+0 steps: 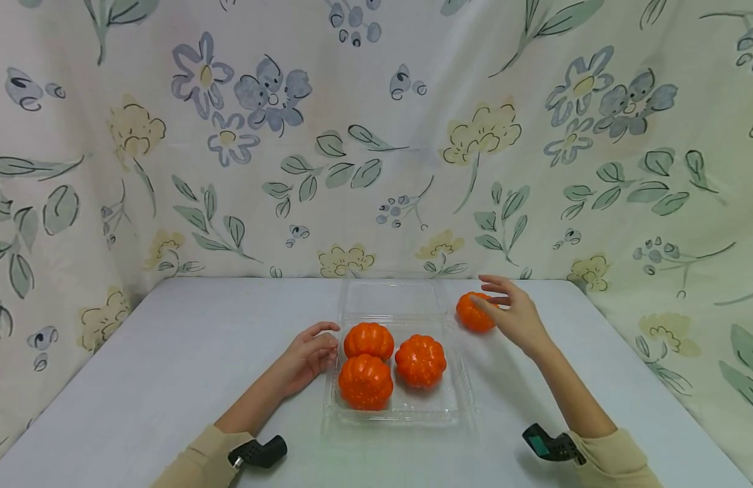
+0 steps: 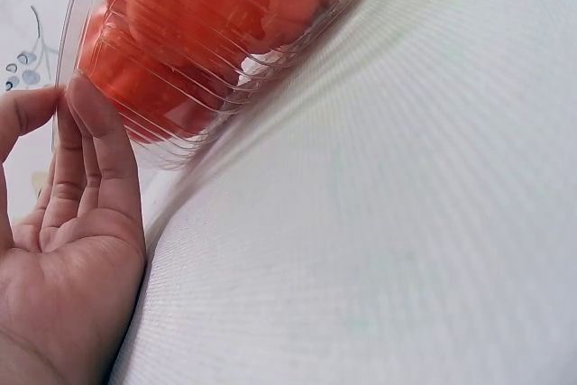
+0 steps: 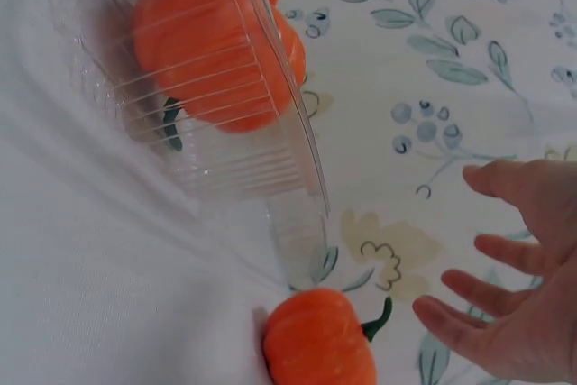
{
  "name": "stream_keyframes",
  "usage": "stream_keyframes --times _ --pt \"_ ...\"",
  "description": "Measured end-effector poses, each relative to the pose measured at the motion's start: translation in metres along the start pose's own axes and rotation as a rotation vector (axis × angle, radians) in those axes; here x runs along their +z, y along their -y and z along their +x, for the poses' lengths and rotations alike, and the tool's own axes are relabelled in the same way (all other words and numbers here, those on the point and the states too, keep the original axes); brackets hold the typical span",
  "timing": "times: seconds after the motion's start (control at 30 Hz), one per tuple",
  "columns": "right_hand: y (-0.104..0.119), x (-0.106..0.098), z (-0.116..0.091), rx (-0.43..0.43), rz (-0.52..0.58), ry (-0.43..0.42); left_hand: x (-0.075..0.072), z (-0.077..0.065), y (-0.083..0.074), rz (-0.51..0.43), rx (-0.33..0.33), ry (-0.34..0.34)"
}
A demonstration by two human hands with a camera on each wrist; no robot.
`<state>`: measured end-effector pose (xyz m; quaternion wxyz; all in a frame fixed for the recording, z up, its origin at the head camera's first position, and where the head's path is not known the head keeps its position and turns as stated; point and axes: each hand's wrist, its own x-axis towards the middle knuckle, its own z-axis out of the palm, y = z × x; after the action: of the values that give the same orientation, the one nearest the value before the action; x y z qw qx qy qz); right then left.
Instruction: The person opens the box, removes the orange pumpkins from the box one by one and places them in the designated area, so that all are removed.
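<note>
A clear plastic clamshell container (image 1: 406, 410) stands open at the table's middle, holding three small orange toy pumpkins: one at the back left (image 1: 369, 339), one at the front left (image 1: 366, 383), one on the right (image 1: 421, 361). My left hand (image 1: 309, 356) pinches the container's left rim between thumb and fingers, as the left wrist view shows. A fourth pumpkin (image 3: 320, 340), with a green stem, sits outside, to the right of the lid. Over its right side in the head view is my right hand (image 1: 515, 315), its fingers apart and holding nothing.
The container's clear lid (image 1: 391, 298) lies folded back behind it, towards the far edge of the white table (image 1: 217, 325). A flowered curtain (image 1: 364, 135) hangs behind the table and along both sides.
</note>
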<state>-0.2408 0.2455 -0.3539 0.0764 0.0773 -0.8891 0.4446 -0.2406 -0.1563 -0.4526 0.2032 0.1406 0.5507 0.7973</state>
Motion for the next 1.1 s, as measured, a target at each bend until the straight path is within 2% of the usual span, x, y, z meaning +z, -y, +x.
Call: stream_keyframes --times 0.47,0.9,1.1 --pt "0.016 0.007 -0.01 -0.096 0.029 0.076 0.001 0.0 -0.002 -0.004 0.0 -0.001" --pt "0.028 0.018 -0.016 -0.155 0.043 0.24 0.001 -0.001 -0.002 -0.001 -0.001 -0.008" --pt "0.028 0.023 -0.018 -0.146 0.078 0.328 0.002 -0.001 -0.002 0.0 -0.006 -0.017"
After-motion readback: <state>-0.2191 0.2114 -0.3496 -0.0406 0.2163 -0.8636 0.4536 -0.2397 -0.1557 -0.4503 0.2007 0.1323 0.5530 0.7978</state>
